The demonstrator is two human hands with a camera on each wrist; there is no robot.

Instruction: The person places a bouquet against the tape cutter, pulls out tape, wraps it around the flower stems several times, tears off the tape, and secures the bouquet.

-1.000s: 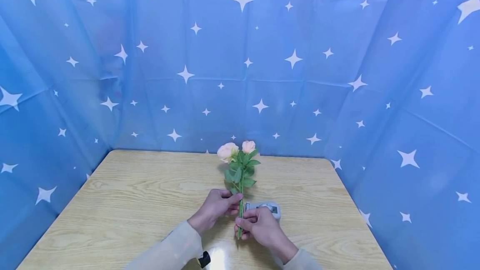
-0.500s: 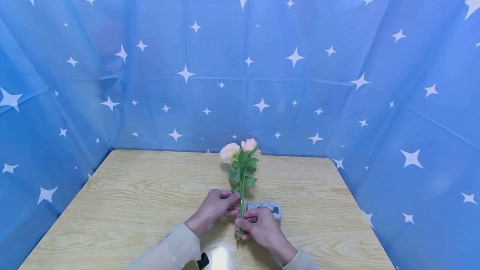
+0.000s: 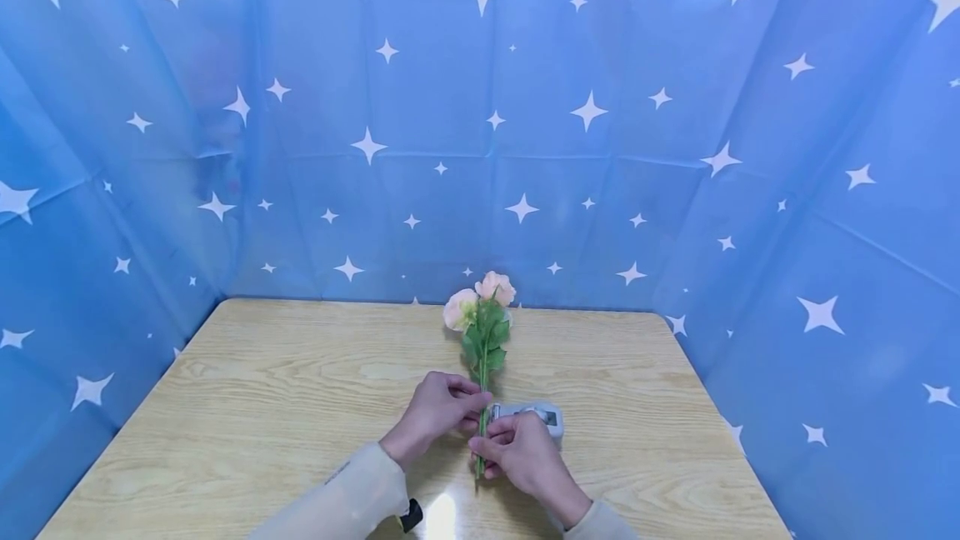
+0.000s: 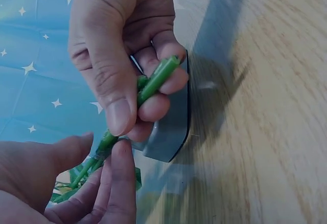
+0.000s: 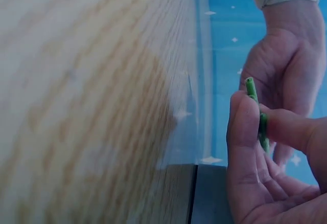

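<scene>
Two pale pink flowers (image 3: 461, 309) on long green stems (image 4: 159, 78) are held together over the table, blooms pointing away from me. My right hand (image 3: 525, 452) pinches the stems near their cut ends between thumb and fingers. Farther up, my left hand (image 3: 435, 411) has its thumb across the stems and its fingers curled behind them. A shiny clear band of tape (image 4: 103, 151) shows around the stems beside the left fingertips. A grey tape dispenser (image 3: 553, 419) sits on the table just behind the right hand, which partly covers it.
The wood-grain table (image 3: 300, 373) spreads out on both sides of the hands. A blue curtain with white stars (image 3: 420, 107) surrounds its back and sides. A black band (image 3: 410, 516) shows under the left sleeve.
The blooms have turned and shifted slightly right and up. The left thumb has moved from beside the stems to across them. The right hand and dispenser stay nearly in place.
</scene>
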